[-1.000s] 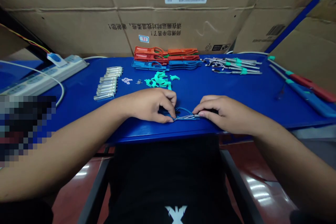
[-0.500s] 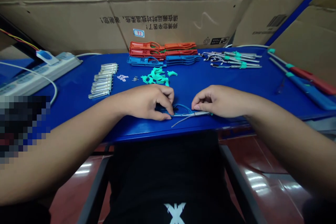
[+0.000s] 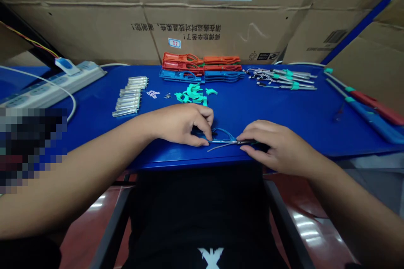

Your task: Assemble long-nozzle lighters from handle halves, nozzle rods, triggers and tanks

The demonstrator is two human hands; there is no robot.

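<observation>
1. Pinching a thin metal rod with a blue wire loop (image 3: 222,138) between both hands, which sit close together near the front edge of the surface (image 3: 284,132).
2. The left hand (image 3: 179,126) curls its fingers over the blue loop, and the right hand (image 3: 277,147) grips the rod's dark end.
3. A loose thin wire (image 3: 219,147) angles out below the rod.
4. Green plastic clips (image 3: 192,94) lie just beyond the left hand, with glass tubes (image 3: 129,101) further left.
5. Orange and blue plastic handles (image 3: 202,69) are stacked behind the clips.
6. Wired rods with green bands (image 3: 280,79) lie to the right of the handles.
7. A power strip (image 3: 53,85) sits at the far left.
</observation>
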